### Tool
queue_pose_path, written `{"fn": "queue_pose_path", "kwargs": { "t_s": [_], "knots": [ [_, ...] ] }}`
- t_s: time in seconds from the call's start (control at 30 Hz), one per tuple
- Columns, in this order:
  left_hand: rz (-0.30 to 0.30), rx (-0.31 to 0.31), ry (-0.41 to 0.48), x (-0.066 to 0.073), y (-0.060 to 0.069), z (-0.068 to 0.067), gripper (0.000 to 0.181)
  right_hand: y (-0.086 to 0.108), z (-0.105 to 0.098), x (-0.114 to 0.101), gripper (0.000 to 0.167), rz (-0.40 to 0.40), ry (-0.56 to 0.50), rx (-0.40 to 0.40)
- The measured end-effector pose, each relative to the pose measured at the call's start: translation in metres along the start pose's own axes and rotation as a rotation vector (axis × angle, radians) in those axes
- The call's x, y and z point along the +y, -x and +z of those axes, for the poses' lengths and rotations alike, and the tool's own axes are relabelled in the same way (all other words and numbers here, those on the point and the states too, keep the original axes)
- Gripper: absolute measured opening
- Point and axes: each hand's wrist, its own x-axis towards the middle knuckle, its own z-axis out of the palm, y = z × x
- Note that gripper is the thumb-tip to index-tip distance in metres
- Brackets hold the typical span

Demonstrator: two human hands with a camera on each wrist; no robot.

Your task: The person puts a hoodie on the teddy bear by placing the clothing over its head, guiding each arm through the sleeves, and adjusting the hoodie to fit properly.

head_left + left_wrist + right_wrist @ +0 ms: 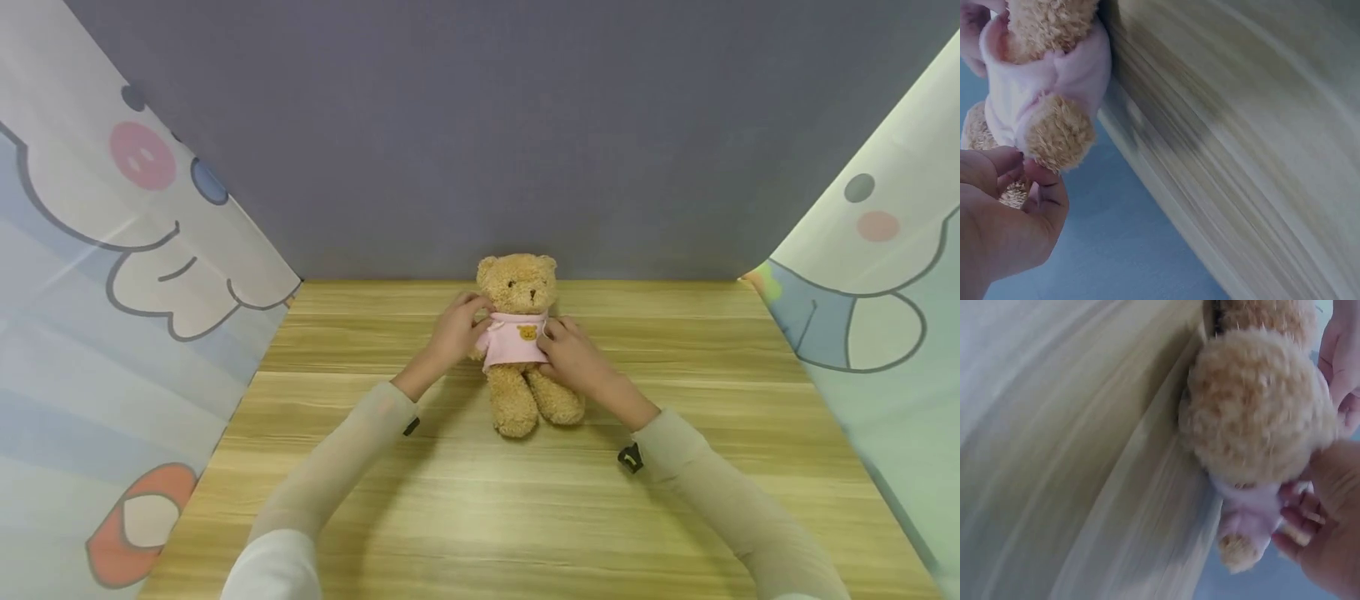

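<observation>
A curly tan teddy bear (pixel 516 400) lies or leans face-up at the back of the table, head toward the wall. It wears a pink shirt (pixel 504 348) with a small bear-face patch. At the shirt's shoulder on the image's left, my left hand (pixel 453 333) pinches the cloth between thumb and finger, beside the bear's arm (pixel 1060 134) in the left wrist view. On the opposite side my right hand (pixel 576 360) holds the shirt's side with curled fingers, covering the bear's other arm. A furry leg (pixel 1257 406) partly blocks the right wrist view.
The wood-grain table (pixel 480 517) meets a dark grey wall (pixel 510 133) just behind the bear's head. Cartoon-printed curtains stand on the left (pixel 67 333) and right (pixel 892 417). Black wrist straps (pixel 631 457) hang below the sleeves.
</observation>
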Motion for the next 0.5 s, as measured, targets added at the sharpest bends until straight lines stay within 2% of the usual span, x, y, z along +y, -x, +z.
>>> {"fn": "queue_pose_path", "kwargs": {
  "t_s": [0.1,0.17,0.23,0.33,0.5],
  "knots": [
    [0.027,0.001,-0.033,-0.002,-0.004,0.002,0.013,0.000,-0.002,0.009,0.028,0.033,-0.264,-0.021],
    [0.067,0.016,-0.046,-0.003,-0.005,0.004,0.013,-0.001,-0.003,0.017,0.038,0.104,-0.468,-0.024],
    [0.117,0.035,-0.044,-0.004,-0.006,0.006,0.014,-0.003,-0.005,0.025,0.047,0.174,-0.585,-0.015],
    [0.191,0.061,-0.033,-0.004,-0.007,0.010,0.017,-0.009,-0.005,0.036,0.042,0.216,-0.560,-0.010],
    [0.250,0.087,0.026,-0.007,-0.008,0.015,0.016,-0.020,-0.005,0.049,0.023,0.177,-0.375,0.002]
  ]
}}
